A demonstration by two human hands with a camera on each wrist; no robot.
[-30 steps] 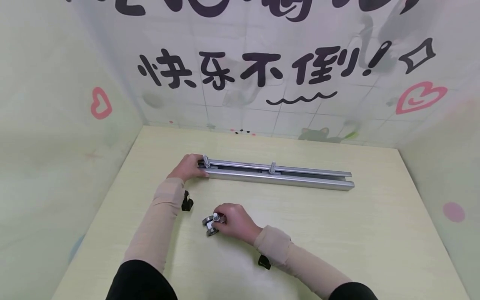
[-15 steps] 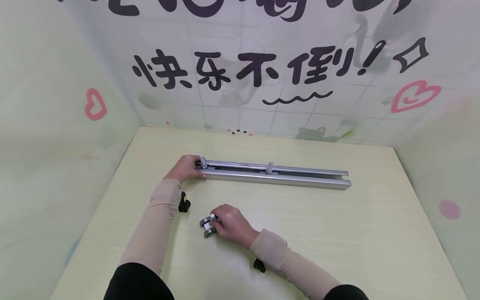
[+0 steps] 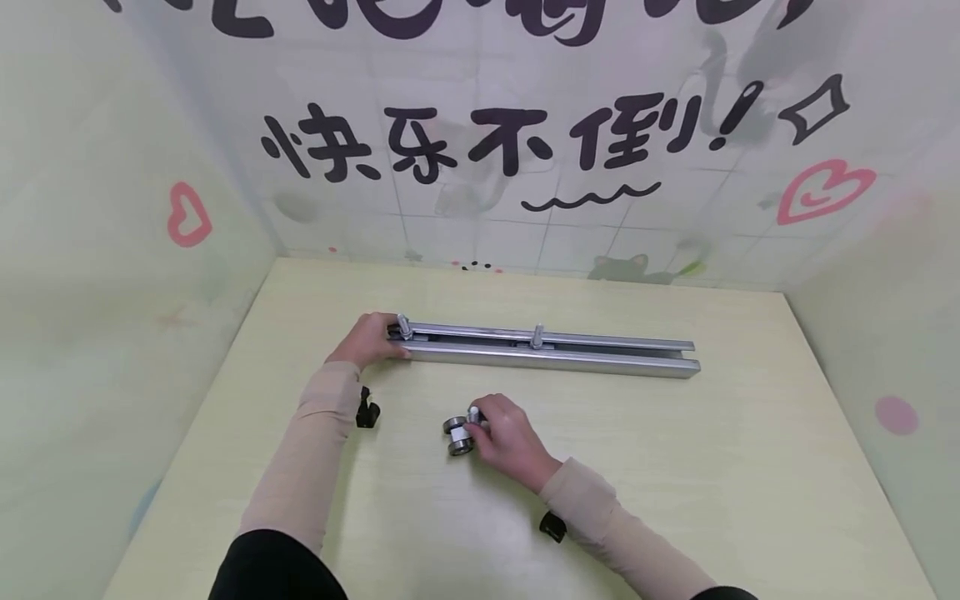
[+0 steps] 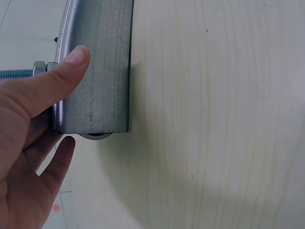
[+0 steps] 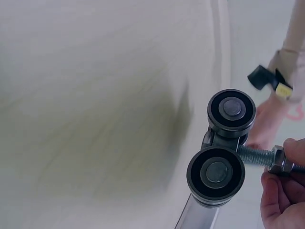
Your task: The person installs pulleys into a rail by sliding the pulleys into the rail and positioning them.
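A long grey metal channel rail (image 3: pixel 615 364) lies across the table, slot up. Two bolts stand up from the slot, one near the middle (image 3: pixel 537 337) and one at the left end (image 3: pixel 404 327). My left hand (image 3: pixel 366 340) grips that left end. In the left wrist view the thumb presses on the rail's side (image 4: pixel 102 81), and a wheel edge (image 4: pixel 96 136) shows under the end. My right hand (image 3: pixel 513 442) holds a roller trolley (image 3: pixel 457 437) in front of the rail. In the right wrist view, fingers pinch its threaded bolt (image 5: pixel 257 156) at the nut, with the black-and-steel wheels (image 5: pixel 217 172) exposed.
The pale wooden table (image 3: pixel 750 467) is enclosed by printed cloth walls, the back one (image 3: pixel 480 225) just behind the rail. Black camera mounts sit at the left wrist (image 3: pixel 367 410) and the right wrist (image 3: pixel 552 526).
The right hand, after a small shift left, has moved right and slightly farther from me with the roller trolley. The left hand stays on the rail. The head view has shifted slightly.
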